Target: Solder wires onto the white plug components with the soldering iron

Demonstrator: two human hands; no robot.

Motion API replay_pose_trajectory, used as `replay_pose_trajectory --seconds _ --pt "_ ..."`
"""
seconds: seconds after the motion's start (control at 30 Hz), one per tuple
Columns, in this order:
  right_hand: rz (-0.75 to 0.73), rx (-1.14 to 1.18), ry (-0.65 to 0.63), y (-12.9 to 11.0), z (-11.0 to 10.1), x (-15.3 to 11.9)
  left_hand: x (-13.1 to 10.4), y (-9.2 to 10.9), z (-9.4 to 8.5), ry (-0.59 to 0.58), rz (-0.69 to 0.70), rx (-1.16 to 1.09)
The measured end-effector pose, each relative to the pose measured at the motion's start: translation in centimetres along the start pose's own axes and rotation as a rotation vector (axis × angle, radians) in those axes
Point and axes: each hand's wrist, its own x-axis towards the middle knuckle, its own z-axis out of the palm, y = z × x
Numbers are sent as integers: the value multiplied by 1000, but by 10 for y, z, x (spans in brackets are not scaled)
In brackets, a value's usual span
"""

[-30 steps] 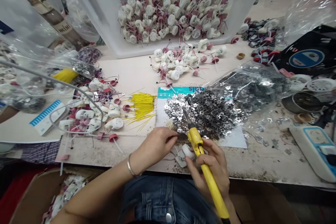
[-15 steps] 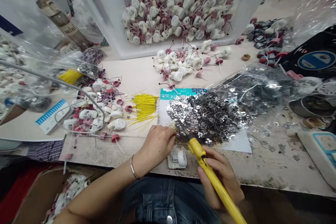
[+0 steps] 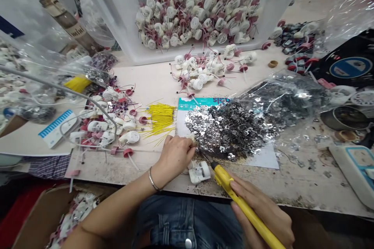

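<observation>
My left hand is closed at the near left edge of the pile of small metal pieces; what its fingertips pinch is too small to make out. My right hand is wrapped round a yellow tool with a thin dark tip, which points at the near edge of the pile. Between the hands, a white plastic part with a round wheel-like piece lies on the table. Left of the pile is a bundle of yellow wires.
A clear bin full of white and pink parts stands at the back. More such parts lie before it and in a heap at the left. A thick grey wire loop arches over the left heap. A white-and-blue device is at the right.
My right hand and the yellow tool have moved down and to the right. The white part sits slightly higher, further right and turned. My left hand has barely shifted.
</observation>
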Motion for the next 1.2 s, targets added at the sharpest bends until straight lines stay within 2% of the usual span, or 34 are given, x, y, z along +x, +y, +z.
replay_pose_trajectory --seconds 0.1,0.23,0.37,0.43,0.57,0.7,0.8,0.9,1.0,1.1,1.2 --pt "-44 -21 -72 1 -3 -2 0 1 0 5 -3 -1" --pt "-51 -34 -38 -1 -6 -1 0 2 -1 2 -3 -1" --pt "-71 -46 -66 -5 -8 4 1 4 -3 -5 -16 5" --pt "-65 -53 -15 -6 -6 6 2 4 -4 -9 -14 6" --pt "-47 -19 136 -4 17 11 3 4 -5 -11 -6 1" --pt "-20 20 109 -3 51 16 3 4 -8 -32 -16 14" --pt "-53 42 84 0 63 19 -2 2 -12 -77 -52 39" --pt "-71 17 135 12 58 22 -8 -1 -15 -118 -62 36" --pt "-82 -78 170 34 46 25 -12 -3 -13 -132 -48 22" --pt "-80 -137 93 51 36 28 -15 -4 -13 -128 -13 12" --pt "-109 -136 56 53 37 29 -17 -11 -18 -79 20 -25"
